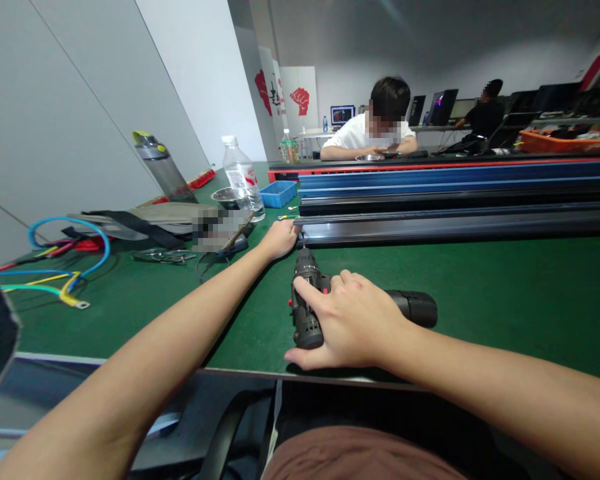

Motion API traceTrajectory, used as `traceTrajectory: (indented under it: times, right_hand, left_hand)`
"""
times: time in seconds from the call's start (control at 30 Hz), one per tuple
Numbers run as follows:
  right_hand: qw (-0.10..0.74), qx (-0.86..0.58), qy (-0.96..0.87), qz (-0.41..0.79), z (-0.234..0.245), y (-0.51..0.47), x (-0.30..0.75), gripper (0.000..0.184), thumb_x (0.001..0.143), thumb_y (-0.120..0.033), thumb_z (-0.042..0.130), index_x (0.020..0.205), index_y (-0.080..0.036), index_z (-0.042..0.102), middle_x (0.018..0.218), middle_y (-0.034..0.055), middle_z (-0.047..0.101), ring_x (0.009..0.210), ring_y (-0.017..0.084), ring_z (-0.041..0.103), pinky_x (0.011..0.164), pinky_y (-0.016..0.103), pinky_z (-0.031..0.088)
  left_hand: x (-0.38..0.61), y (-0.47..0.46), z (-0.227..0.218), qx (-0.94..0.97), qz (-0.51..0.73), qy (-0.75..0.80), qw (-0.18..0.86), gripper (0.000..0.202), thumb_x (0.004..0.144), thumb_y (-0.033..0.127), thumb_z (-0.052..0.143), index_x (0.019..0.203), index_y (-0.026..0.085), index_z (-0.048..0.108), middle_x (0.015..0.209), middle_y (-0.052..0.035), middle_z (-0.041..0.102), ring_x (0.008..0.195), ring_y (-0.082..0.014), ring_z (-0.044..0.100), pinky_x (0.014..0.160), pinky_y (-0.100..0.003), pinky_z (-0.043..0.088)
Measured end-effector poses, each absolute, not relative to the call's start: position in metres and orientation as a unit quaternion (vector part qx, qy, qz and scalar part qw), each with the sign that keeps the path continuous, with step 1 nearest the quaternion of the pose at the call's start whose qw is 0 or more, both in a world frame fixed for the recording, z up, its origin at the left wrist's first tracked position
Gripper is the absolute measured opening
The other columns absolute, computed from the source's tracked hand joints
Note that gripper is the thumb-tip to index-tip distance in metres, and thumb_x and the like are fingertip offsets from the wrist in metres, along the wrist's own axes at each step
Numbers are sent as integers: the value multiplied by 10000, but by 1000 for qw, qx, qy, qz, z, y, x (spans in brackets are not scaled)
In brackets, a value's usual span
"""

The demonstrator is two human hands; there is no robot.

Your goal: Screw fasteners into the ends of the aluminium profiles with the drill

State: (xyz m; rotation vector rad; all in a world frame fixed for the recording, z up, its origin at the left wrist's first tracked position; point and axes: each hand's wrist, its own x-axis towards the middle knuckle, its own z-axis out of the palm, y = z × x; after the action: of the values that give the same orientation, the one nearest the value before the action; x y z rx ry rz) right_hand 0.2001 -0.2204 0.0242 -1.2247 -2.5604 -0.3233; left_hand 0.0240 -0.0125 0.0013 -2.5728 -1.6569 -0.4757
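Note:
My right hand (353, 320) is wrapped round a black cordless drill (306, 300) lying low over the green table (505, 293), index finger stretched along its body. The drill's bit points at the near end of a long dark metal rail (430, 228). My left hand (280, 239) reaches forward and closes its fingers on that rail end, right by the bit tip. The drill's handle and battery (415, 308) stick out to the right of my hand.
Behind the rail lie blue and red-edged profiles (430, 179). At left are a blue parts tray (278, 193), a steel bowl (227, 197), a water bottle (241, 175), a grey flask (160, 163), pliers (163, 255) and coloured cables (55, 280). Two people sit at far desks.

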Motion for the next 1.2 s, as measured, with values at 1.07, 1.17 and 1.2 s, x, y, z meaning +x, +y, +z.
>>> traceTrajectory:
  times: [1.07, 1.17, 1.2]
  right_hand:
    - [120, -433, -889, -82, 25, -225, 205, 911, 709, -883, 420, 1312, -207, 510, 822, 131, 635, 806, 315, 596, 753, 406, 438]
    - [111, -432, -893, -61, 25, -229, 210, 962, 690, -894, 438, 1360, -206, 479, 887, 149, 635, 845, 325, 590, 777, 429, 444]
    - [110, -429, -895, -51, 25, -230, 212, 977, 682, -898, 447, 1375, -210, 470, 918, 156, 634, 861, 328, 590, 790, 438, 446]
  left_hand:
    - [17, -17, 3, -849, -195, -490, -30, 367, 876, 219, 414, 1100, 187, 704, 1155, -67, 721, 1104, -242, 649, 932, -326, 509]
    - [17, -17, 2, -842, -194, -503, -25, 354, 879, 225, 429, 1104, 181, 699, 1141, -86, 724, 1097, -253, 656, 922, -328, 512]
    - [17, -17, 2, -839, -193, -508, -24, 348, 877, 222, 433, 1099, 178, 698, 1138, -95, 724, 1094, -258, 658, 918, -330, 513]
